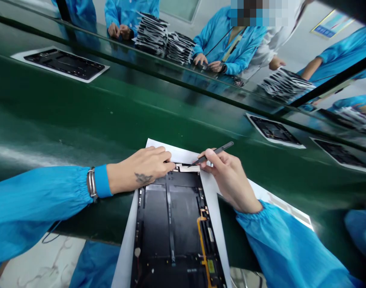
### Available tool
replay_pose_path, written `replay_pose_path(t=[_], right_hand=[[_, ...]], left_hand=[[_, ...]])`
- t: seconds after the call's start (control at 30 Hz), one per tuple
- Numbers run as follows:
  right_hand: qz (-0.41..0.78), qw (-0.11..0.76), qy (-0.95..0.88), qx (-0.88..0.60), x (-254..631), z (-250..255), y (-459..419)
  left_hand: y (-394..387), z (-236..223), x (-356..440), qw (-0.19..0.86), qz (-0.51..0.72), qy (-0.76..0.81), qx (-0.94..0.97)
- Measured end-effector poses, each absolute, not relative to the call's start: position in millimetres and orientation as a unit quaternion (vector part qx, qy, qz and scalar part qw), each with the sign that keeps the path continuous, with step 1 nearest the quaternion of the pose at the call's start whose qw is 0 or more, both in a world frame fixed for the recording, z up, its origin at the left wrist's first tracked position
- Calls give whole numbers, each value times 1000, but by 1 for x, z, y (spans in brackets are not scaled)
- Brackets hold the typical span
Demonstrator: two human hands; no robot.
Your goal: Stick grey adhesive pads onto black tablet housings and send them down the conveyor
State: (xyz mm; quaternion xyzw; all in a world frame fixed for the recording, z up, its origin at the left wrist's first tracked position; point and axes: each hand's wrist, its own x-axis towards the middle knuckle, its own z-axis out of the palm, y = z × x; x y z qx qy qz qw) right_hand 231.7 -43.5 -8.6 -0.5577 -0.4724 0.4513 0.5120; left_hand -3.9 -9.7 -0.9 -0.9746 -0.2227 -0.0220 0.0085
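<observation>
Three stacks of flat black parts with white backing sheets sit across the line, two side by side and one further right, each with co-workers' hands close by. No loose view of single parts in the stacks; too small to tell more.

Green desk runs across the view, glossy, with a dark rail along the far side. Three more black housings on white sheets lie spread along it, well apart. Past them: pale wall, blue-and-white wall notice, people in blue smocks.

Main unit: black tablet chassis on a white sheet, right in front of the person, sheet running past the near desk edge. Cover off, dark panels exposed, orange flex strip down the right side. White tab at the far end of the chassis.

Left hand: fingers extended and together, tips on the tab, no grip visible. Right hand: pinching black tweezers, tip at the tab. Can't tell if the tips have hold of it. Both sleeves blue, silver band on the left wrist.
</observation>
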Motion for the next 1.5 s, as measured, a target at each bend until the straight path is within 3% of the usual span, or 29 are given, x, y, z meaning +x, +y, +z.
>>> replay_pose_path(t=[0.73, 1.5], right_hand=[[431, 504, -484, -571, 233, -9, -48], [394, 472, -533, -581, 235, -10, -48]], left_hand=[[-8, -7, -5, 11, -89, -197, -976], [-10, -2, -6, 12, -72, -202, -977]])
